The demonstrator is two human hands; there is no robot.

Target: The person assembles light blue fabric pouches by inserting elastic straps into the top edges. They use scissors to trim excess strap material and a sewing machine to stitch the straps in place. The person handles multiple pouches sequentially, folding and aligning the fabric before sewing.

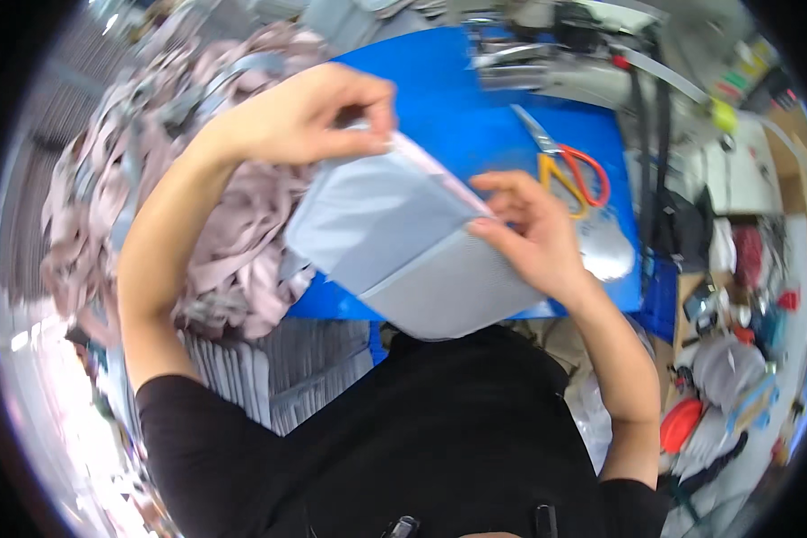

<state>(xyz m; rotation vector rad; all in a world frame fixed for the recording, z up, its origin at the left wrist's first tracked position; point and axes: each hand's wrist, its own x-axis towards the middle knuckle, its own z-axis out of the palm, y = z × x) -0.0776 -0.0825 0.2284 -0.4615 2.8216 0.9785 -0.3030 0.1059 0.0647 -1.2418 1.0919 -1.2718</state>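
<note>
Between my two hands a grey fabric piece [386,215] hangs tilted over the near part of the blue tabletop. One section is smooth and light grey, the other looks like mesh, and a pink strip [435,172] runs along its upper edge. My left hand [332,117] pinches the top left corner between thumb and fingers. Farther along the same edge, my right hand [529,229] grips the fabric with thumb and index finger. Scissors [572,170] with orange and red handles lie on the table just beyond my right hand, blades pointing away.
A big heap of pink and grey fabric strips [251,197] covers the left side. A sewing machine [547,54] stands at the back right of the blue table [426,72]. Stacked grey pieces [305,368] sit below the front edge. Assorted items crowd a shelf [726,368] at right.
</note>
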